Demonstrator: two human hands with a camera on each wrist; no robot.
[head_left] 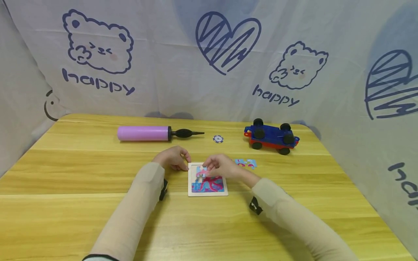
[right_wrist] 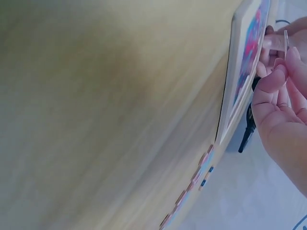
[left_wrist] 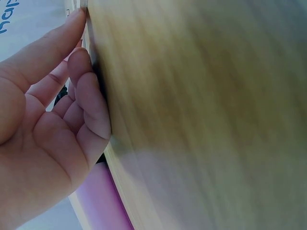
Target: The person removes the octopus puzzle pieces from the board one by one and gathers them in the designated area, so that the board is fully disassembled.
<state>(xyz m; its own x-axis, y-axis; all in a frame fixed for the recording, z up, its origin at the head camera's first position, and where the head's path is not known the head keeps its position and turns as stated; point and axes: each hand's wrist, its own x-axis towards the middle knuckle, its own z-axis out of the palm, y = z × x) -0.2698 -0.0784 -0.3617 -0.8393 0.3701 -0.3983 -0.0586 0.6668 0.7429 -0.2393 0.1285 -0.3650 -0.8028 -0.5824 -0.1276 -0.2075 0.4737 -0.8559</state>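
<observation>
A square jigsaw tray (head_left: 208,194) with a pale frame lies on the table, its near part filled with a pink and blue picture. Above it, the thumb and fingers of my right hand (head_left: 225,167) pinch a light blue and pink jigsaw piece (head_left: 201,174). That piece shows edge-on in the right wrist view. My left hand (head_left: 172,158) is at the tray's far left corner, its thumb touching the frame and its other fingers loosely bent. More jigsaw pieces (head_left: 250,164) lie right of the tray, partly behind my right hand.
A purple hand pump (head_left: 143,133) with a black nozzle lies at the back left. Behind the tray is a blue and white poker chip (head_left: 218,139). A blue and red toy vehicle (head_left: 271,137) rests wheels-up at the back right. A printed cloth hangs behind the table.
</observation>
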